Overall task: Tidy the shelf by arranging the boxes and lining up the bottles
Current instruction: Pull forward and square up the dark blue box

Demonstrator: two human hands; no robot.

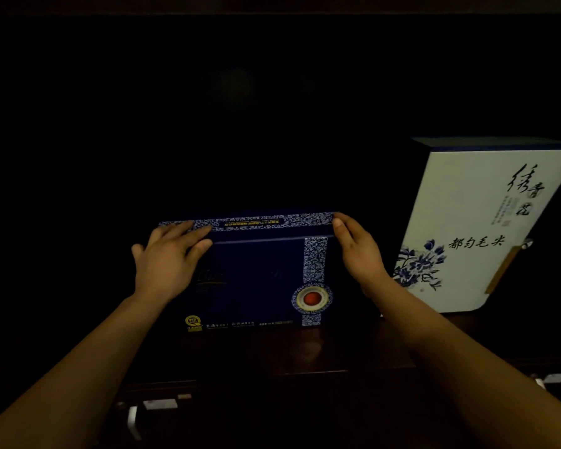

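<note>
A dark blue box (pixel 259 273) with a blue-and-white patterned band and a red round seal stands upright on the dark wooden shelf (pixel 305 354) in the middle of the view. My left hand (pixel 166 260) lies on its upper left corner, fingers over the top edge. My right hand (pixel 357 251) grips its upper right corner, thumb on the top edge. A larger white box (pixel 476 228) with blue flowers and black calligraphy stands upright to the right, just beside my right wrist. No bottles are visible in the dark.
The shelf's back and the space to the left are too dark to make out. Below the shelf's front edge, pale metal handles (pixel 133 419) show at lower left, and another pale handle (pixel 554 379) at lower right.
</note>
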